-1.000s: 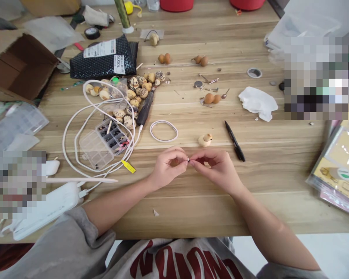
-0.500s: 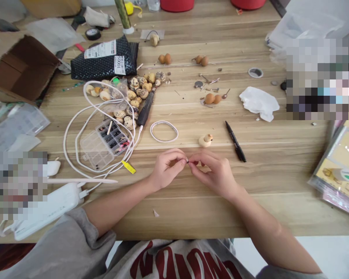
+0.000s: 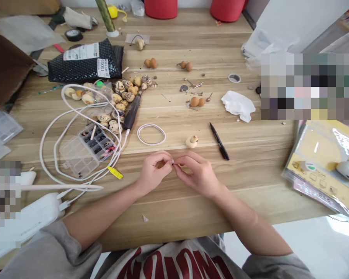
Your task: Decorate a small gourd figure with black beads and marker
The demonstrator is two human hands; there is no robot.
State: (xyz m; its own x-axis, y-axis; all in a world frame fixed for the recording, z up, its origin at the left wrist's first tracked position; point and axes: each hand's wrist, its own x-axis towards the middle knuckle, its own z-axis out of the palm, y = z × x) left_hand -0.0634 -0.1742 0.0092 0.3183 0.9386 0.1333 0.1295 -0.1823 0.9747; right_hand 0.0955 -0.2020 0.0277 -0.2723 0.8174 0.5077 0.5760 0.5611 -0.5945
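Observation:
My left hand [image 3: 154, 170] and my right hand [image 3: 196, 174] meet above the wooden table [image 3: 250, 162], their fingertips pinching a tiny white-and-dark piece [image 3: 173, 162] from both sides. Its shape is mostly hidden by my fingers. Just beyond my right hand stands a small gourd figure with a duck-like shape [image 3: 192, 142]. A black marker pen [image 3: 219, 142] lies to its right, and a white loop of cord [image 3: 151, 134] lies beyond my left hand.
Beyond my left hand are a divided plastic box [image 3: 88, 149], tangled white cable [image 3: 75, 131], a black rotary tool [image 3: 132, 112] and a heap of patterned gourds [image 3: 116, 93]. Small gourds, metal bits and white tissue [image 3: 237, 105] lie further back. A plastic-wrapped packet [image 3: 322, 166] sits right.
The whole table has shifted left and down in view as my head moved. My hands stay together, still pinching the tiny piece.

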